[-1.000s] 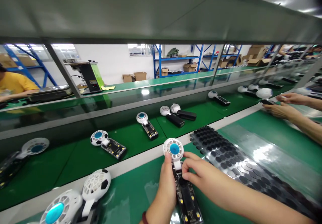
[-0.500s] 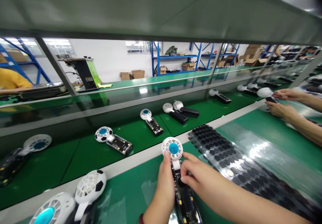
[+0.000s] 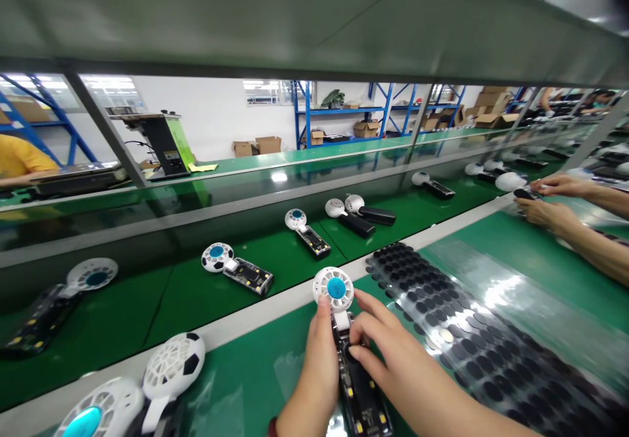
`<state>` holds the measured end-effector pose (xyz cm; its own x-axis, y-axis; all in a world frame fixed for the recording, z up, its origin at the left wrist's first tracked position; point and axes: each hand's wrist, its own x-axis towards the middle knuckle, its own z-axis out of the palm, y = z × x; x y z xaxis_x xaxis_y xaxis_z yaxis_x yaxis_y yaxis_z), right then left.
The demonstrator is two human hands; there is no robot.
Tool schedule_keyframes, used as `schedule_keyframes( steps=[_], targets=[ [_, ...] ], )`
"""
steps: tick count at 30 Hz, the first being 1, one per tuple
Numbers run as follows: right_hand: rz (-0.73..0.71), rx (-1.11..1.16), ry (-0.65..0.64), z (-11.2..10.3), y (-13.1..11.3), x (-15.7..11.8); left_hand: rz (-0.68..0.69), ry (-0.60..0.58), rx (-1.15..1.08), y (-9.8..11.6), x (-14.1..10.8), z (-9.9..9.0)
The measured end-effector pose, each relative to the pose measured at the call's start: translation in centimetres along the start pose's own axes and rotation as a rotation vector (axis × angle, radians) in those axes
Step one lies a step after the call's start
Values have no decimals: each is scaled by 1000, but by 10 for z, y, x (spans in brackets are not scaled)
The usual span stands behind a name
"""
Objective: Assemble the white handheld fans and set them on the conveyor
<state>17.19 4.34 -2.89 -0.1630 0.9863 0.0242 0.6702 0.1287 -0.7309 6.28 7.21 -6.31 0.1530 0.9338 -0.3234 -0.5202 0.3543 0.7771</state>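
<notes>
A small white fan unit with a blue centre and an open black circuit body stands tilted in front of me. My left hand is closed around its left side, thumb just below the round head. On the right side, my right hand has its thumb and index finger on the black body near the white neck, the other fingers by the head. Whether something small is between those fingertips is hidden. To the right lies a clear sheet of black round stickers. Two more fans, one a white fan with black patches, lie at lower left.
Several fans, among them a black-and-white one, lie on the green conveyor belt beyond the metal rail. At the right, another person's hands hold a fan. A grey panel hangs overhead.
The fans on the belt have shifted to the right. My right hand's fingers have spread slightly and moved a little on the unit; my left hand keeps its hold.
</notes>
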Motion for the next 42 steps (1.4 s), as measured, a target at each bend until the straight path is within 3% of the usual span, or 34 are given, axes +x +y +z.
schedule_keyframes(
  steps=[5,7,10,13,16,19,23,27,31,34,37,40,42],
  targets=[
    [76,389,-29,9,9,0,-16,-66,-70,0,-1,1],
    [51,426,-30,8,13,1,7,-58,-84,-4,1,-2],
    [39,183,68,-10,25,15,14,-39,-33,-8,5,-6],
    [71,-196,286,-50,50,53,21,-50,60,-1,7,-7],
    [126,-351,428,-94,84,109,46,28,44,22,8,-2],
    [214,-494,500,-122,120,159,54,135,-4,55,17,4],
    [247,-620,499,-135,157,202,192,132,218,97,54,6],
    [240,-672,413,-143,180,227,294,224,425,122,114,-3],
    [131,-707,412,-150,184,227,346,362,632,131,173,-16],
    [-34,-735,506,-149,173,204,385,404,751,129,196,-13],
    [-245,-761,604,-145,156,169,512,369,775,120,195,6],
    [-453,-773,669,-141,142,142,607,237,712,105,177,33],
    [-568,-765,708,-140,135,133,592,138,627,91,163,49]
  ],
)
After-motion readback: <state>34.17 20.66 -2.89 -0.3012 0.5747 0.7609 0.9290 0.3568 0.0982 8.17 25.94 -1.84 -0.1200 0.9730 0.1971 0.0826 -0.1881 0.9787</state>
